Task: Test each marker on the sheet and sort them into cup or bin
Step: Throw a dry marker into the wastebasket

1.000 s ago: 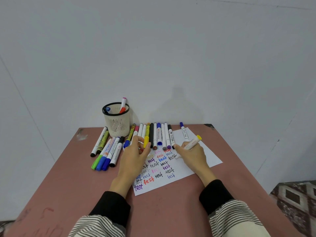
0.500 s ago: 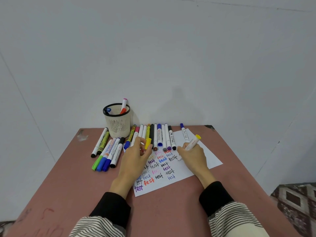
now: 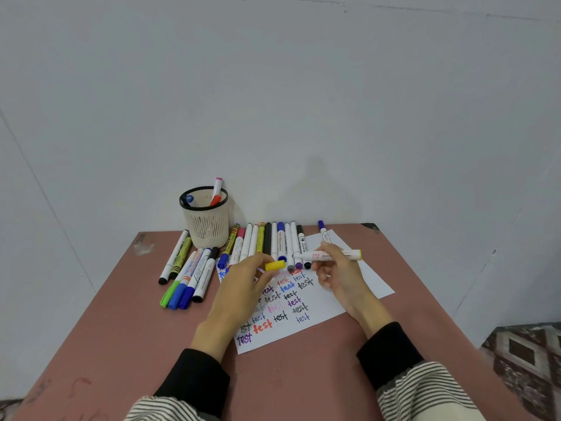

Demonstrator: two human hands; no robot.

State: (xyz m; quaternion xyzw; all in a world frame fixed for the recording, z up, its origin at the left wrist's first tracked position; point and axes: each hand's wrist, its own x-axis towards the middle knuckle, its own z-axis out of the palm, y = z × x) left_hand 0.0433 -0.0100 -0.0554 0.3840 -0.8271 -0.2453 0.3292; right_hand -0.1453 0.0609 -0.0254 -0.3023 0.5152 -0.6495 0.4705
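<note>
My right hand (image 3: pixel 340 275) grips a white marker with a yellow end (image 3: pixel 331 255), held level above the sheet with its uncapped tip pointing left. My left hand (image 3: pixel 243 287) pinches the yellow cap (image 3: pixel 275 265) just left of that tip, a small gap apart. The white sheet (image 3: pixel 364 278) under both hands carries several coloured "test" words. A cream mesh cup (image 3: pixel 206 223) at the back left holds a blue, a red and a pink-ended marker. A row of markers (image 3: pixel 273 241) lies along the sheet's far edge.
Another group of markers (image 3: pixel 188 275) lies left of the sheet, beside the cup. One blue-capped marker (image 3: pixel 323 230) rests on the sheet's far corner. The reddish table (image 3: pixel 303 381) meets a white wall behind. A patterned floor (image 3: pixel 525 354) shows at the right.
My right hand lifted the yellow marker off the paper and turned it level. My left hand raised the yellow cap and brought it toward the tip.
</note>
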